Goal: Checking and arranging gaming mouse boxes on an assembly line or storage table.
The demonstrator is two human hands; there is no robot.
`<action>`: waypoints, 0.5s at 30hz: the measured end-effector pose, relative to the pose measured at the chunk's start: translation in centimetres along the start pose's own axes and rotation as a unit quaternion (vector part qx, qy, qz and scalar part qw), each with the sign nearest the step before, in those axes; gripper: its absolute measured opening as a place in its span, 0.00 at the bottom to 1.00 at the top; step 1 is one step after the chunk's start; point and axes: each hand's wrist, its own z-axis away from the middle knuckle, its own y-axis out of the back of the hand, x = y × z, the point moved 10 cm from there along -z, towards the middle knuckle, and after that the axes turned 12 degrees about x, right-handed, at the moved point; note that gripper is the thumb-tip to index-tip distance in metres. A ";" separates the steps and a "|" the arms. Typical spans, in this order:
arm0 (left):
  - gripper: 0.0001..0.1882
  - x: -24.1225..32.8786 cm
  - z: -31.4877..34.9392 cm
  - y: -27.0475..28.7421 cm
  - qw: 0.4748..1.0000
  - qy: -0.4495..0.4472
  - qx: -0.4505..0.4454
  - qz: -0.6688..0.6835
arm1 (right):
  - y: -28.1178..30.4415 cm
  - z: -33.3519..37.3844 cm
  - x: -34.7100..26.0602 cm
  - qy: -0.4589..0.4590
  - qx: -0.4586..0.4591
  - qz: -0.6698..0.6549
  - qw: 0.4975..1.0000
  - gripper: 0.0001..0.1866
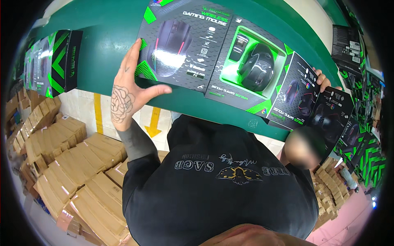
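A mouse box [176, 49] lies on the green table, its front cover folded out to the left. Through a green-framed window in its inner panel shows a black computer mouse [258, 67], with a small dark part [238, 47] beside it. My left hand [129, 88] is open at the cover's left edge. Its fingers stretch along that edge and its thumb points right, below the cover's near edge. To the right, my right hand [322, 80] curls its fingers over the top edge of a printed mouse box panel [295, 92]. The rest of that hand is hidden.
Another mouse box [53, 61] stands at the table's left end. More dark boxes [332, 112] crowd the right side. Brown cartons [69, 164] are stacked on the floor at lower left, near yellow floor markings [153, 123]. The green table [102, 45] extends behind the opened box.
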 end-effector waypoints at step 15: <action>0.50 -0.3 -0.9 3.9 0.961 0.026 0.125 0.246 | -1.1 -1.2 -0.4 0.018 0.073 0.030 0.997 0.33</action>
